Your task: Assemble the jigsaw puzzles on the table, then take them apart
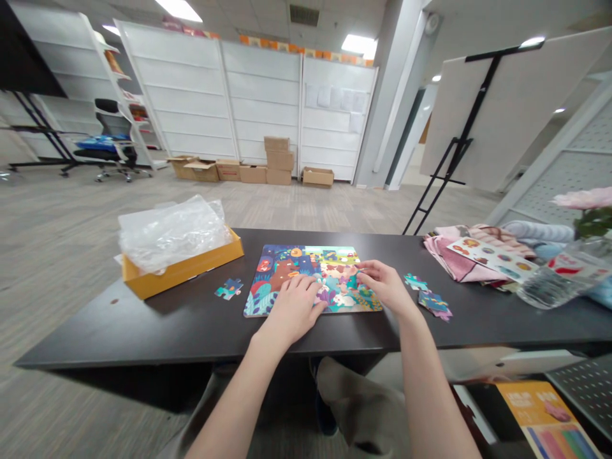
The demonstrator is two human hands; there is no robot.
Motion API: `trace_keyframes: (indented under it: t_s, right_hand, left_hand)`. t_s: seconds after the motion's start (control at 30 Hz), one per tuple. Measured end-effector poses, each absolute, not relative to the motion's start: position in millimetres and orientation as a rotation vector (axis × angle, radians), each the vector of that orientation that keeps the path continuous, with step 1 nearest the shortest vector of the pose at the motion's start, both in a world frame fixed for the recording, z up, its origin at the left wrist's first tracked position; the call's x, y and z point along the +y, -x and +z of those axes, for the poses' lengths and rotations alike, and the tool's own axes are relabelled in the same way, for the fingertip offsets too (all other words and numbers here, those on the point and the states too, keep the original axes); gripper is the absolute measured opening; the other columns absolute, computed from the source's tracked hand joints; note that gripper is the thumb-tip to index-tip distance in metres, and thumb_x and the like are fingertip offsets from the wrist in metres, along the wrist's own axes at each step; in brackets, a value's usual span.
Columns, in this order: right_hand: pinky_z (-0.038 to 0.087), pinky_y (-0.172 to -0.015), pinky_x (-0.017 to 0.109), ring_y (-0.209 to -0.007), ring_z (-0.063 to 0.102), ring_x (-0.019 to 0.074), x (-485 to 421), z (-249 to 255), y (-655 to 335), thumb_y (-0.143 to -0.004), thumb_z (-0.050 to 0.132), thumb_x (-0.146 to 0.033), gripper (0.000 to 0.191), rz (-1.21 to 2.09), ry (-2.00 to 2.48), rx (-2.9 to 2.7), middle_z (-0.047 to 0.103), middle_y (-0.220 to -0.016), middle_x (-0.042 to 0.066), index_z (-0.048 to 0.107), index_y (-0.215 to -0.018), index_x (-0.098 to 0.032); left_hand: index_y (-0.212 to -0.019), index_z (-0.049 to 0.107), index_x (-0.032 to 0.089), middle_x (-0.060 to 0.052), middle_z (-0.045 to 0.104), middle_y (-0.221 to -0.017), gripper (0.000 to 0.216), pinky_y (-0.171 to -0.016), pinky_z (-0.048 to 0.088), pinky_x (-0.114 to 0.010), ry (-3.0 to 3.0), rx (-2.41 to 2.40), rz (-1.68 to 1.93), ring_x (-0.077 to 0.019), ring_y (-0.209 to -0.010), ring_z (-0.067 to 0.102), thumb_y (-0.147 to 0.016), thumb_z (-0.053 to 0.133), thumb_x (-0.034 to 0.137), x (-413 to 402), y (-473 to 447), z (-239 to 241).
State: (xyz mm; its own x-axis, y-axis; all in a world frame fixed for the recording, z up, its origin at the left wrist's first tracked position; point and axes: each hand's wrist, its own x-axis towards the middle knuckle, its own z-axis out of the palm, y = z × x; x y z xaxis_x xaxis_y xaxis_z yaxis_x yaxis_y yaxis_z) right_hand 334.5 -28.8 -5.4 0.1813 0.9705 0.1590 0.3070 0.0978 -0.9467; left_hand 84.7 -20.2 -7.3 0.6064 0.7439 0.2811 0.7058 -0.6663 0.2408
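A colourful jigsaw puzzle [287,268] with cartoon animals lies flat on the black table. My left hand [297,303] rests palm down on its lower middle, fingers stretched out. Over the puzzle's right side, my right hand [381,284] pinches what looks like a puzzle piece, mostly covered by the fingers. Loose pieces lie on both sides: a small group of puzzle pieces [229,289] to the left, a teal puzzle piece [415,282] to the right, and overlapping puzzle pieces [434,303] just in front of it.
A yellow box [184,273] filled with clear plastic wrapping [174,229] stands at the table's left. On the right are folded cloths [449,255], a sticker sheet [492,258] and a transparent plastic container [559,284]. The table's front edge [335,349] runs close below my forearms.
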Motion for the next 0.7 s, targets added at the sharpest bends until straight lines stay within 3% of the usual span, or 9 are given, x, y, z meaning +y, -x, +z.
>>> trace_keyframes:
  t_s: [0.17, 0.3, 0.53, 0.7]
  right_hand:
    - [0.055, -0.064, 0.030, -0.070, 0.070, 0.0183, -29, -1, -314, -0.071, 0.079, -0.051, 0.040, 0.924, 1.311, -1.366, 0.076, -0.086, 0.006, 0.069, -0.091, -0.018]
    - [0.055, -0.069, 0.031, -0.071, 0.069, 0.0173, -30, 0, -305, -0.073, 0.081, -0.049, 0.038, 0.982, 1.243, -1.393, 0.077, -0.088, 0.006, 0.072, -0.092, -0.018]
    - [0.054, -0.073, 0.033, -0.080, 0.069, 0.0201, -28, -2, -299, -0.078, 0.077, -0.050, 0.033, 0.964, 1.167, -1.472, 0.078, -0.100, 0.008, 0.076, -0.091, -0.019]
    - [0.054, -0.077, 0.034, -0.078, 0.069, 0.0189, -24, -7, -292, -0.080, 0.078, -0.045, 0.039, 1.028, 1.094, -1.439, 0.075, -0.085, 0.002, 0.068, -0.110, -0.022]
  left_hand:
    - [-0.128, 0.060, 0.021, -0.010, 0.069, -0.128, 0.032, -0.106, 0.047, -0.041, -2.576, 1.202, 0.693, -0.0266, -0.122, 0.062, -0.099, 0.057, 0.034, -20, -85, -6]
    - [-0.136, 0.054, 0.021, -0.008, 0.072, -0.120, 0.038, -0.094, 0.054, -0.037, -2.334, 1.141, 0.848, -0.0235, -0.106, 0.070, -0.098, 0.056, 0.025, -17, -85, -7]
    - [-0.138, 0.051, 0.024, 0.000, 0.073, -0.099, 0.055, -0.085, 0.056, -0.032, -2.036, 0.879, 0.937, -0.0172, -0.087, 0.071, -0.086, 0.066, 0.015, -19, -89, -6]
    - [-0.134, 0.055, 0.023, 0.001, 0.072, -0.094, 0.054, -0.082, 0.057, -0.031, -1.969, 0.831, 0.932, -0.0161, -0.083, 0.071, -0.082, 0.068, 0.014, -22, -90, -3]
